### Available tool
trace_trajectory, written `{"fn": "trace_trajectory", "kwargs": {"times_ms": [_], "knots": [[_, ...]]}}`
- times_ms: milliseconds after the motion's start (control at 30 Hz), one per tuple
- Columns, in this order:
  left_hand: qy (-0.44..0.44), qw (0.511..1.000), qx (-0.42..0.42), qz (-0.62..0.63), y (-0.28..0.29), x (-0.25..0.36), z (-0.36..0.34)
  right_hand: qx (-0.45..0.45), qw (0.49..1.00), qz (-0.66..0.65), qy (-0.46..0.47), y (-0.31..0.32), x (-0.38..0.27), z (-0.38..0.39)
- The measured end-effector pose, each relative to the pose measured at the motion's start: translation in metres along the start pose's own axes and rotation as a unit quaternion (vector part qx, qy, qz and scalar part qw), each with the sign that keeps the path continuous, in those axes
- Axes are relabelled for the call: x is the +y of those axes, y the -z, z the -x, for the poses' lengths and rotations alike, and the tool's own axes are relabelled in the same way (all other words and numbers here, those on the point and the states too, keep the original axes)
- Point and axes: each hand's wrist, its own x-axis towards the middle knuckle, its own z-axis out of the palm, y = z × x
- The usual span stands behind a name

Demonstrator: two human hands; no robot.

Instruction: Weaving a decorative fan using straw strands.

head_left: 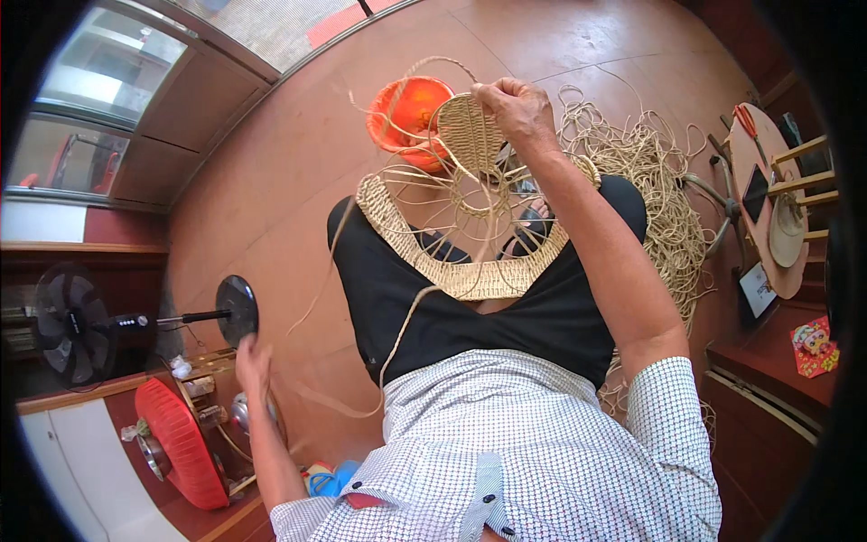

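Across my knees rests a woven straw-rope piece [479, 282]: a curved, plaited outer band with bare cords radiating inward to a small ring. A tightly woven panel [465, 135] rises from its far side. At that panel's upper edge, my right hand [519, 110] is closed, its fingertips pinching there. A loose cord [442, 60] arcs leftward from near these fingers. My left hand [255, 366] is stretched far out to the left, smeared by motion. Over my lap a blurred cord [397, 339] hangs and trails toward it; whether the fingers hold its end is unclear.
A large heap of loose straw cord [650, 181] lies on the floor at right. Beyond the woven panel stands an orange bucket [384, 117]. A black fan [77, 312] and a red-covered round stool [176, 443] are at left. A wooden board [759, 199] with scissors [748, 120] stands far right.
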Motion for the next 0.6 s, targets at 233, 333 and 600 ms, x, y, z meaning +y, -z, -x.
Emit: {"fn": "trace_trajectory", "kwargs": {"times_ms": [233, 333, 600], "knots": [[-0.206, 0.922, -0.192, 0.265, -0.043, 0.380, 0.061, -0.068, 0.981, -0.157, -0.088, -0.005, -0.007, -0.006], [-0.092, 0.869, -0.399, 0.278, -0.055, 0.382, 0.066, -0.072, 0.978, -0.166, -0.100, -0.007, -0.008, -0.005], [0.050, 0.985, -0.066, 0.153, 0.002, 0.057, 0.004, -0.071, 0.982, -0.167, -0.054, 0.008, -0.015, 0.000]]}}
